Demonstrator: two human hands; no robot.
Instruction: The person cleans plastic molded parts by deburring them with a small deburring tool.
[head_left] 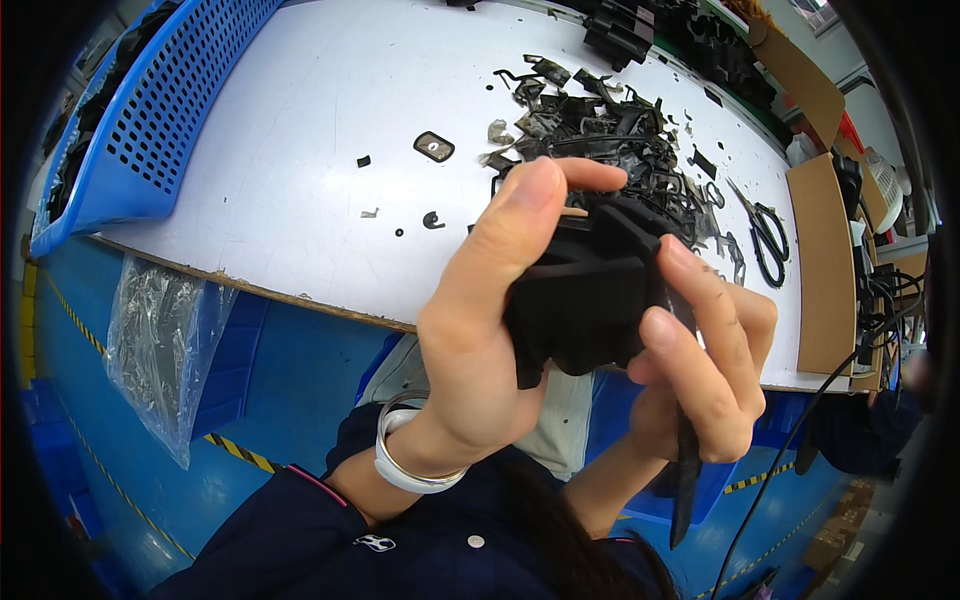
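A black moulded plastic part is held up close in front of me, over the near edge of the white table. My left hand grips it from the left, thumb stretched over its top. My right hand holds its right side and also grips a thin dark blade-like tool that points down. A white band sits on my left wrist.
A heap of black plastic trimmings lies on the table behind the part, black scissors to its right. A blue perforated crate stands at the left. A clear plastic bag hangs below the table edge. Cardboard pieces lie right.
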